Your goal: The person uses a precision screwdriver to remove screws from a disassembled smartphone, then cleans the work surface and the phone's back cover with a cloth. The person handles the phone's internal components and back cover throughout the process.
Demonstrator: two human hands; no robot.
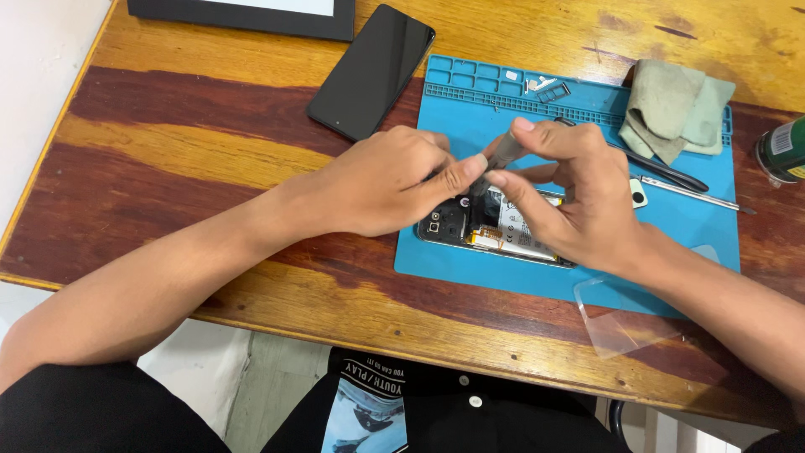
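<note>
An opened phone (pixel 495 231) with its back removed lies on a blue work mat (pixel 470 277), its battery and circuit board exposed. My right hand (pixel 570 197) grips a grey screwdriver (pixel 503 155) upright, tip down on the phone's upper part. My left hand (pixel 386 180) rests on the phone's left end, its thumb touching the screwdriver shaft.
A black phone (pixel 371 71) lies face up at the back left beside a dark frame (pixel 243 15). A green cloth (pixel 675 109), black tweezers (pixel 667 170), a thin metal tool (pixel 696 195), small parts (pixel 541 85), a clear plastic sheet (pixel 620 319) and a green can (pixel 784 149) sit to the right.
</note>
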